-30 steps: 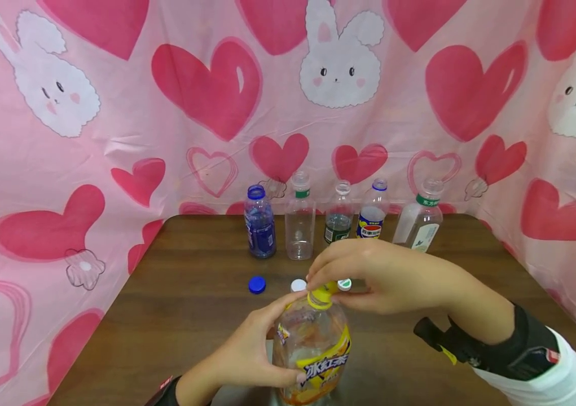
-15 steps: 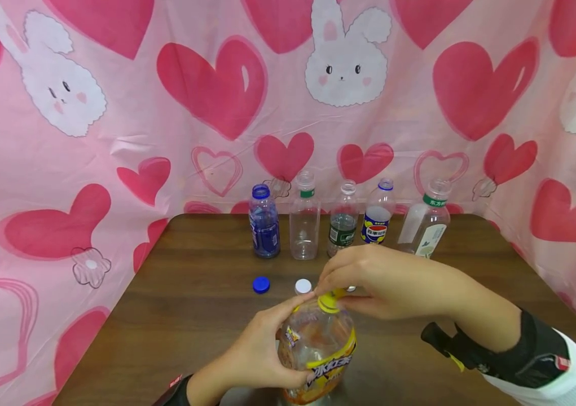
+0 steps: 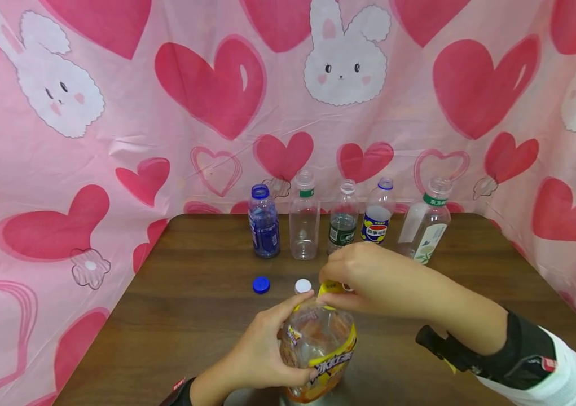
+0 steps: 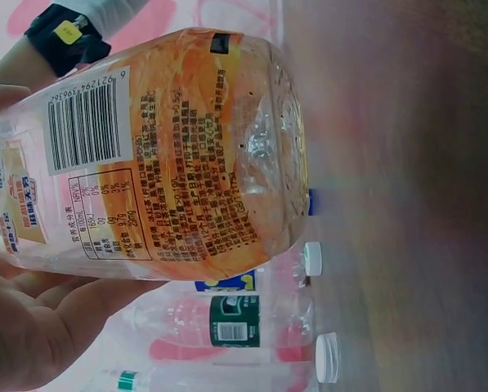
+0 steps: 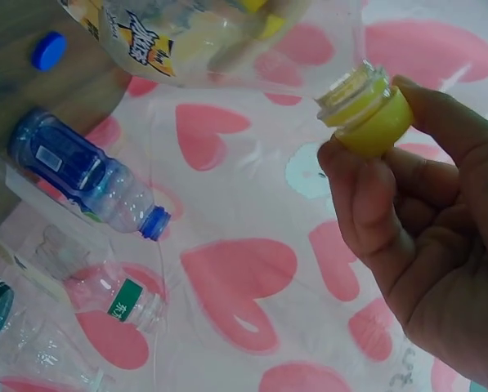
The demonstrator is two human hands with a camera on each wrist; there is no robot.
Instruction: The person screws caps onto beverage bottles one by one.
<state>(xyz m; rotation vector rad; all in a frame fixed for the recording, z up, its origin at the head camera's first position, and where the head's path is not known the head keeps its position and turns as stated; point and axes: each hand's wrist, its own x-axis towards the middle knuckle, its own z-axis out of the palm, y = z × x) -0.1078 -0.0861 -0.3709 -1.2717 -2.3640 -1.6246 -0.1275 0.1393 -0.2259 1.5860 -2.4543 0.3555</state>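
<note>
Pink cloth with hearts and rabbits behind, brown table in front. Large orange-labelled bottle at near centre, gripped by left hand: spread wide, thumb across the label side, index finger up along the shoulder. Right hand pinches yellow cap at the bottle's mouth, thumb one side, fingers bent round the other. Seated on the threads or loose: cannot tell.

Edges: far table edge meets the cloth; left edge slants well apart from left hand. Five bottles in a row toward the far edge: blue bottle, tall clear bottle, green-label bottle, blue-and-yellow-label bottle, white-label bottle. Right hand and forearm cross in front of the right part of the row, overlapping some bases. Blue cap and white cap lie between row and big bottle; white one just beyond left fingertips, tight there. Wider table stretch left of left hand.

Left wrist only: barcode and printed back panel, bottle base; base touching table, cannot tell. Right wrist only: palm side of right hand, neck ring right against the yellow cap.
</note>
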